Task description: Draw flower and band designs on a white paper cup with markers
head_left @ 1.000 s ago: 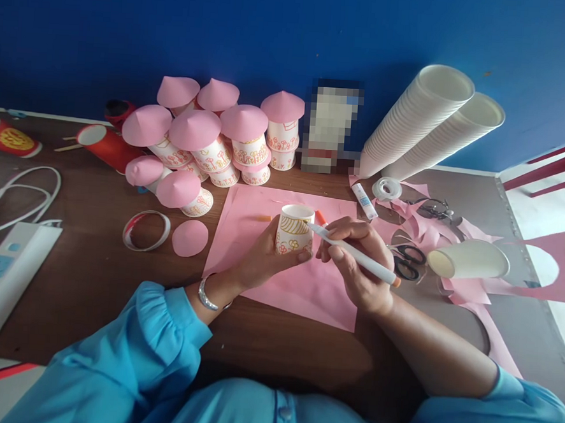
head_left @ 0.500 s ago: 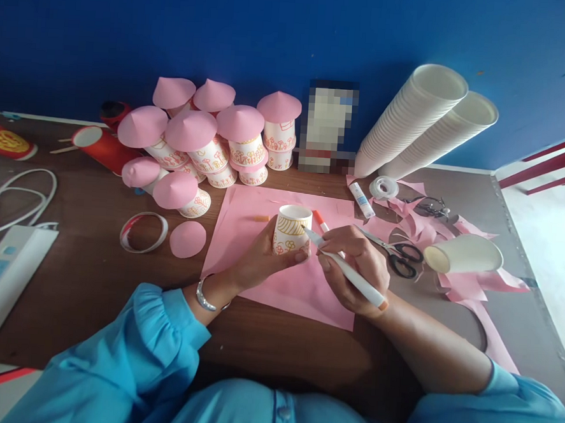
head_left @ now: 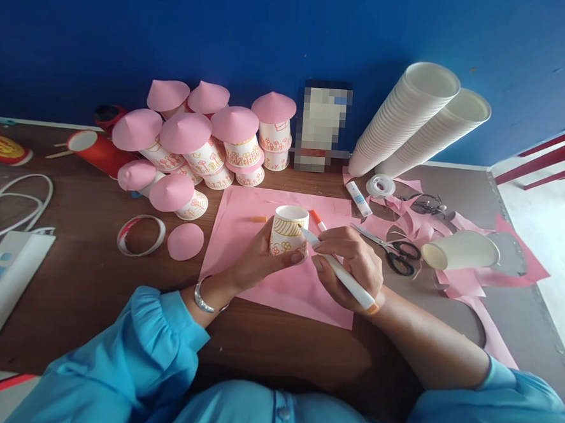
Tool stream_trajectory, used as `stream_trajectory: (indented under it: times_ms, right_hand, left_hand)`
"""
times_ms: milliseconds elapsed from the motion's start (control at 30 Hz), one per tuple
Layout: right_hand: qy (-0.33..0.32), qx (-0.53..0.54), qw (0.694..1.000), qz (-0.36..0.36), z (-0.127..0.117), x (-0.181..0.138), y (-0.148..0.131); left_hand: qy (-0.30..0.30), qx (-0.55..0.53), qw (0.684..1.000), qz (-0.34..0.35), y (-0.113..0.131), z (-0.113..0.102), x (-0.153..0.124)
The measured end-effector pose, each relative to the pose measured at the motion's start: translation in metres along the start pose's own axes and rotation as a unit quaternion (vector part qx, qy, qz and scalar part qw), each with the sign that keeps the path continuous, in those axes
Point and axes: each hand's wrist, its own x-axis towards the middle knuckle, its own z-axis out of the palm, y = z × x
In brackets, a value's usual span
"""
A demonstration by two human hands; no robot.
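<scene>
My left hand (head_left: 265,255) is wrapped round a white paper cup (head_left: 288,231), held upright above pink paper sheets (head_left: 306,299). Yellow curved stripes run below the cup's rim, with orange and yellow flowers lower down. Between the fingers of my right hand (head_left: 351,263) is a white marker pen (head_left: 354,286) with an orange end. Its tip meets the cup's side near the striped band. Behind the cup lies a marker with an orange cap (head_left: 318,220), and an orange pen cap (head_left: 259,219) rests on the pink paper.
Cups with pink cone roofs (head_left: 186,132) stand at back left. Tall cup stacks (head_left: 408,114) lean at the wall. Right lie scissors (head_left: 399,254), a glue stick (head_left: 358,200), clear tape (head_left: 380,186), pink scraps and a cup (head_left: 459,251). Left are a tape roll (head_left: 140,235) and power strip (head_left: 9,290).
The marker tip has shifted slightly left along the cup's striped band, and my right hand has moved a little with it. The whole view has drifted slightly.
</scene>
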Motion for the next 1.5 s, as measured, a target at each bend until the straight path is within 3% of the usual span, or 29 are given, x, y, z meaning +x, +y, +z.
stream_trajectory:
  times_ms: [933, 1200, 1500]
  right_hand:
    - [0.003, -0.023, 1.0, 0.011, 0.002, -0.004, 0.004]
    - [-0.01, -0.037, 0.999, -0.035, 0.001, 0.0, -0.002]
    - [-0.008, -0.047, 0.998, -0.034, 0.003, 0.0, -0.002]
  left_hand:
    - [-0.005, -0.047, 0.999, -0.006, -0.012, -0.007, -0.001]
    - [-0.01, -0.037, 0.999, 0.016, -0.013, -0.007, 0.002]
    - [-0.013, -0.013, 1.0, 0.024, -0.009, -0.004, 0.001]
